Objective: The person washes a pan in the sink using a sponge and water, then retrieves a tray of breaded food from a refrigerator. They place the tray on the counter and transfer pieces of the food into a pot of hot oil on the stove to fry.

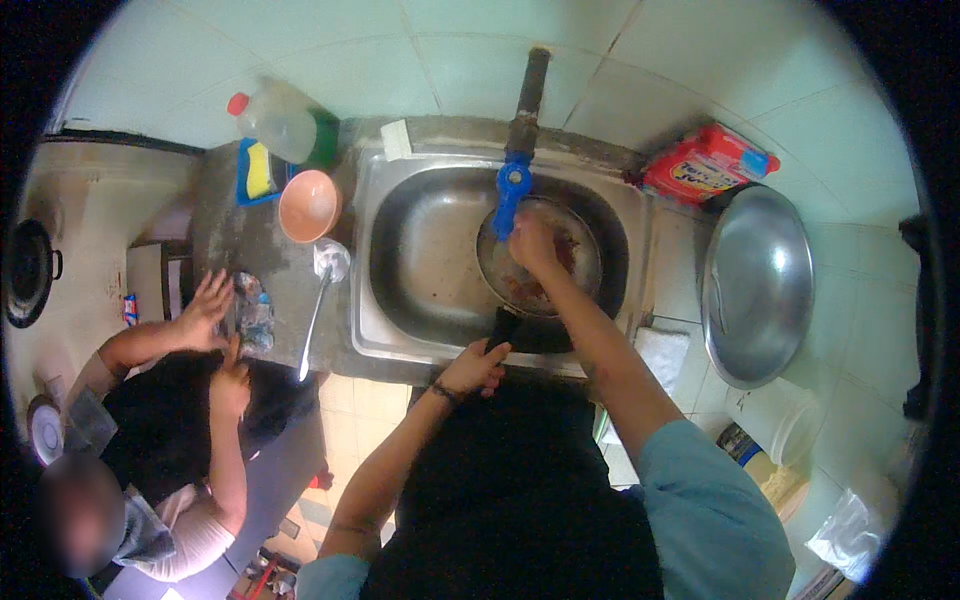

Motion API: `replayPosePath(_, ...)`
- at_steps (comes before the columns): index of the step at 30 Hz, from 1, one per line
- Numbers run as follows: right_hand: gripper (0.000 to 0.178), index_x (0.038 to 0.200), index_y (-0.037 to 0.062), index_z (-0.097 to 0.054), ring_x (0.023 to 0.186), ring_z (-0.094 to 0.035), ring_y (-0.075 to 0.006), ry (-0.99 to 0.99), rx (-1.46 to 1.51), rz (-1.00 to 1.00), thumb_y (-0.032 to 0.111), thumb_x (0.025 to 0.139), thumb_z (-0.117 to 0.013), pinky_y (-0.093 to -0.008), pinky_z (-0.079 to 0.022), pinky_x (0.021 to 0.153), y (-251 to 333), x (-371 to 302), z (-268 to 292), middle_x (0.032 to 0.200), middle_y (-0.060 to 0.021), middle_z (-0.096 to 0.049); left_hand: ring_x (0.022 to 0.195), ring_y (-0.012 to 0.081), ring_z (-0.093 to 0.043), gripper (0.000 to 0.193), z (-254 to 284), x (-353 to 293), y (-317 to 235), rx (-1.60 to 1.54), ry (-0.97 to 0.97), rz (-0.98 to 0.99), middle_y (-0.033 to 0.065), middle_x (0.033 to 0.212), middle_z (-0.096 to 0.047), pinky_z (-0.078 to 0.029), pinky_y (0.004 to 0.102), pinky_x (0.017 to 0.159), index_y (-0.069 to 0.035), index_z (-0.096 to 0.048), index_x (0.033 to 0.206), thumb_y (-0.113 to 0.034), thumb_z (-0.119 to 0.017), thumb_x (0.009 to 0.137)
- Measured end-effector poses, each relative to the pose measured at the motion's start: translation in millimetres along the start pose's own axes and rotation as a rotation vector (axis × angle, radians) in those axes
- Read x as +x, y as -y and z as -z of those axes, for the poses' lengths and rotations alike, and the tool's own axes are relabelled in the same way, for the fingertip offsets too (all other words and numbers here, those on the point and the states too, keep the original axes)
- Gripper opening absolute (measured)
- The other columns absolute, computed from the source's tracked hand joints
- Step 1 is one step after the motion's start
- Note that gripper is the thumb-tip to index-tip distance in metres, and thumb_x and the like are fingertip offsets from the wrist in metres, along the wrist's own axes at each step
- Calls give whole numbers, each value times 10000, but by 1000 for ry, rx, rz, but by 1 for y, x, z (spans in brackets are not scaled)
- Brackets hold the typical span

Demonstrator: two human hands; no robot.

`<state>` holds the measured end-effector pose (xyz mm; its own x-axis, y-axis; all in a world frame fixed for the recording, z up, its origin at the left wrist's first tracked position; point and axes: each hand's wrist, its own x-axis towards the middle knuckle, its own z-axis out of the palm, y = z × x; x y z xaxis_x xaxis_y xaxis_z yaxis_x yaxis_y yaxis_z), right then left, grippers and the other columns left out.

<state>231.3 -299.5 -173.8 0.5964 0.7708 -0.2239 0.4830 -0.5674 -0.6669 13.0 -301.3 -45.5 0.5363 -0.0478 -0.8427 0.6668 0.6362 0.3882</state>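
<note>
A round pan [520, 285] with reddish-brown residue sits in the right part of the steel sink [430, 225]. My left hand [475, 368] is closed around the pan's black handle [506, 328] at the sink's front edge. Over the pan, my right hand [533, 243] has its fingers curled, right beside the lower end of the blue faucet [514, 182]. Whether those fingers grip the faucet or something small is hidden. No water stream can be made out.
A peach bowl [310, 206], a sponge [260, 170], a bottle [275, 125] and a long-handled spoon [316, 315] stand left of the sink. A steel basin [760, 287] and a red package [705, 165] are right. At left, another person's hands [208, 300] work by a crumpled plastic packet [254, 313].
</note>
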Motion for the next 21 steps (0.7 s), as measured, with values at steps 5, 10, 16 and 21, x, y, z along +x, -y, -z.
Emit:
replayPosePath(5,190,914,1,-615,1026,-526,-333,428,108,484,116,763,-592,-382,-450,853,-46,-63,32,1070,-164,-569,416,110,-403,323,4,1,5,-11,-4,2,26,606,-448,-352,284,351,-64,-412,896,-347,-568,883)
replayPosePath(10,186,924,38,-619,941,-558,-365,163,-316,-164,72,750,-564,-434,-461,811,-74,-55,69,992,-199,-580,418,108,-408,297,-4,1,4,51,-26,-17,28,615,-454,-350,278,352,-74,-405,921,-332,-549,896)
replayPosePath(16,228,964,48,-598,853,-579,-399,113,-179,56,57,740,-557,-472,-460,734,-46,-97,21,941,-216,-592,418,102,-402,269,-2,3,1,80,-25,7,21,618,-454,-347,273,353,-84,-397,929,-316,-532,908)
replayPosePath(21,252,998,39,-571,907,-566,-407,-237,-123,46,50,747,-551,-481,-445,757,-65,-50,33,956,-221,-593,401,109,-402,296,-1,5,7,54,-24,33,23,617,-461,-349,276,347,-73,-399,922,-335,-533,904)
